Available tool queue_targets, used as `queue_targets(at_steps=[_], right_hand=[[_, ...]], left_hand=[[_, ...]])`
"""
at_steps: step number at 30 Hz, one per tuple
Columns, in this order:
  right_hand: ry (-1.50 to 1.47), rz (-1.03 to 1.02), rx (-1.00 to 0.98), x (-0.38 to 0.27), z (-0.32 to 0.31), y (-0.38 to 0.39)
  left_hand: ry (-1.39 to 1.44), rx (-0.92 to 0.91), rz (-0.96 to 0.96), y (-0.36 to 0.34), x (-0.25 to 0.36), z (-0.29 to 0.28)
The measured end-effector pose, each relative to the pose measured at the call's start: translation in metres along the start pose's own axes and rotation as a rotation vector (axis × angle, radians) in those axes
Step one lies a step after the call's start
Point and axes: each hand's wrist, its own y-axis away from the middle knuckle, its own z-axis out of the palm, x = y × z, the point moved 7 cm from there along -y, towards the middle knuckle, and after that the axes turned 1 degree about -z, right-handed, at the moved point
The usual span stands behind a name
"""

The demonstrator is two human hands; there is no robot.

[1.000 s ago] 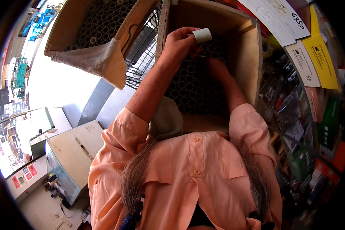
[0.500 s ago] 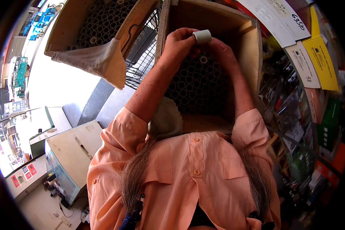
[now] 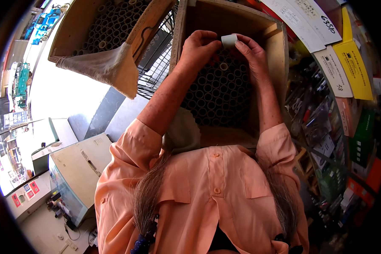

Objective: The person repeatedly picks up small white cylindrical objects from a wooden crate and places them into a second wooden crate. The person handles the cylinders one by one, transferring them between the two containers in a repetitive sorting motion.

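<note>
Both of my hands are raised over a wooden crate packed with several upright dark tubes. My left hand and my right hand hold a short white tube between their fingertips, above the rows of tubes. One paler tube end shows among the dark ones just below the hands. My forearms reach up from peach shirt sleeves. A grey-green cloth hangs over the crate's near edge under my left arm.
A second wooden crate of tubes stands to the left with a beige cloth draped from it. A wire rack sits between the crates. Shelves of packaged goods and yellow and white labels fill the right. A pale machine cabinet stands lower left.
My right hand has risen from among the tubes in the crate and joined my left hand on the white tube. The left hand has stayed in place.
</note>
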Motion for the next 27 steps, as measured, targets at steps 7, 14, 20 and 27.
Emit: queue_targets(at_steps=[7,14,20,27], right_hand=[[1.084,0.155,-0.04,0.064,-0.032,0.002],[1.397,0.315,-0.226,0.101,-0.034,0.0],[1.346,0.283,-0.243,0.1,-0.033,0.004],[1.091,-0.501,0.235,-0.041,-0.01,0.01]], left_hand=[[-0.003,-0.007,-0.006,-0.002,0.001,0.003],[-0.01,-0.019,-0.022,0.002,0.004,0.004],[-0.015,-0.025,-0.015,0.001,0.004,0.004],[-0.012,-0.022,0.007,0.001,0.005,0.003]])
